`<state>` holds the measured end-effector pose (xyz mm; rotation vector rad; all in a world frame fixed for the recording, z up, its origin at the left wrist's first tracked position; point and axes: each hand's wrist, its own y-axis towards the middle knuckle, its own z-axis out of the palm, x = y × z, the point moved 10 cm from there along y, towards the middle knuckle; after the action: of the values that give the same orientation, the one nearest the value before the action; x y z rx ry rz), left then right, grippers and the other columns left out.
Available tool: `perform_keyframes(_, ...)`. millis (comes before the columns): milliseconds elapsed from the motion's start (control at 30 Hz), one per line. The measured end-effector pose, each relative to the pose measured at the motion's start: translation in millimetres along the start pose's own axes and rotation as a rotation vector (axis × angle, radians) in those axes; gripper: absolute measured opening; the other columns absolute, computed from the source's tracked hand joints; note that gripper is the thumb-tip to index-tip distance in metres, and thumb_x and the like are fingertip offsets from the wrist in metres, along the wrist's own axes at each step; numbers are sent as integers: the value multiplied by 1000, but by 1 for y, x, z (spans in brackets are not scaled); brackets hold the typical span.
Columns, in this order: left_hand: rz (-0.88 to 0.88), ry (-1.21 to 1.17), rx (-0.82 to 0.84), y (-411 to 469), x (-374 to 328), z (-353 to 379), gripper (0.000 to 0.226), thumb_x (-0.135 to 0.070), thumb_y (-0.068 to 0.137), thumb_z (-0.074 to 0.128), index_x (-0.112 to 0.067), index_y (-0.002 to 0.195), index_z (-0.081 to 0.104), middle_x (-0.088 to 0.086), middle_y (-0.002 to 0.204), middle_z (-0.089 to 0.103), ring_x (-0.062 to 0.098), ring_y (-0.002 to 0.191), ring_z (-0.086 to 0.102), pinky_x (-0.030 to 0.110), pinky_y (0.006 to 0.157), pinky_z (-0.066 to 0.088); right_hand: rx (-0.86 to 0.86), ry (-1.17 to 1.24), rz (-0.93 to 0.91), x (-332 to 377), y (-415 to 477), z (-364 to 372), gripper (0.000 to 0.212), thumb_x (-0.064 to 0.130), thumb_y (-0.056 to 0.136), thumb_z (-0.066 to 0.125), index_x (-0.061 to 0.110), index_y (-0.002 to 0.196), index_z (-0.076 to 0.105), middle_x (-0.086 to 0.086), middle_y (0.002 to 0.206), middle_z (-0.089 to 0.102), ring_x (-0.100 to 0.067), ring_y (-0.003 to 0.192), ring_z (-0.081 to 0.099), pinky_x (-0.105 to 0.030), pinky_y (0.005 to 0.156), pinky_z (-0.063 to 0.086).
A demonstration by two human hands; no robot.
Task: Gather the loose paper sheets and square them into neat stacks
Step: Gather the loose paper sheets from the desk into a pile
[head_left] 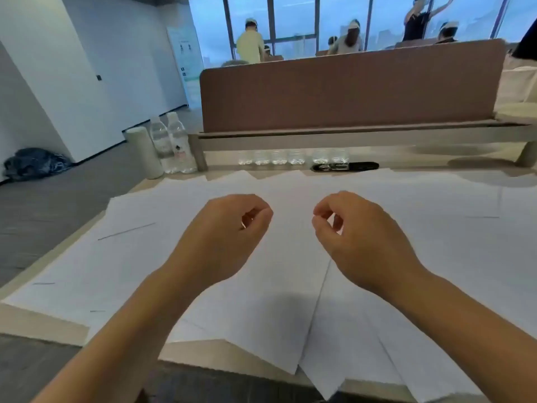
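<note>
Roughly centre in the head view: my left hand [229, 228] and right hand [360, 237] hover side by side, apart, over the loose paper sheets [276, 303]. Both hands have their fingers curled in, thumb near forefinger, gripping nothing. The sheets lie spread and overlapping across the table [35, 322], and some poke past the near edge. Two water bottles [174, 144] stand far left, beside the brown divider [348, 91].
</note>
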<state>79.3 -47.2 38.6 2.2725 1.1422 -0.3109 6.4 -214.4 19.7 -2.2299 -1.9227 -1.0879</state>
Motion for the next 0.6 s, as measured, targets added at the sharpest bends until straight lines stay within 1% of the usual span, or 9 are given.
perform_keyframes(67, -42, 10, 9, -29, 10, -2, 22, -34, 99, 48, -26, 100, 68, -17, 90, 66, 3, 82, 62, 22, 72, 52, 31, -32, 19, 5, -30, 5, 19, 37, 99, 49, 28, 109, 62, 15, 99, 59, -5, 84, 56, -19, 67, 42)
perform_keyframes(167, -88, 39, 60, -63, 31, 0, 23, -33, 100, 48, -24, 105, 68, -12, 98, 67, 8, 87, 62, 25, 78, 53, 91, -43, 50, 4, -74, 15, 23, 37, 99, 48, 26, 114, 61, 11, 105, 61, -7, 90, 57, -25, 77, 49)
perform_keyframes(267, -130, 81, 81, -85, 48, -7, 25, -34, 100, 47, -24, 111, 67, -8, 109, 67, 10, 92, 59, 27, 85, 50, 131, -74, 79, 11, -100, 21, 27, 38, 100, 47, 24, 119, 61, 8, 113, 62, -10, 96, 58, -27, 84, 51)
perform_keyframes(333, -147, 98, 93, -93, 57, -8, 27, -35, 99, 47, -22, 113, 66, -6, 113, 65, 13, 96, 59, 27, 86, 48, 140, -89, 89, 17, -109, 26, 28, 38, 100, 46, 23, 119, 61, 6, 116, 62, -12, 99, 58, -28, 85, 51)
perform_keyframes(433, -181, 108, 99, -99, 70, -12, 33, -36, 99, 45, -18, 118, 64, -1, 117, 65, 17, 99, 60, 30, 87, 50, 159, -109, 84, 27, -111, 42, 31, 38, 100, 45, 22, 122, 61, 4, 122, 62, -14, 104, 59, -26, 87, 49)
perform_keyframes(600, -232, 129, 148, -95, 92, -15, 41, -35, 100, 43, -13, 132, 57, 6, 131, 60, 24, 114, 58, 33, 94, 46, 262, -155, 102, 40, -98, 79, 38, 39, 100, 47, 23, 133, 56, 3, 139, 55, -18, 123, 53, -31, 101, 44)
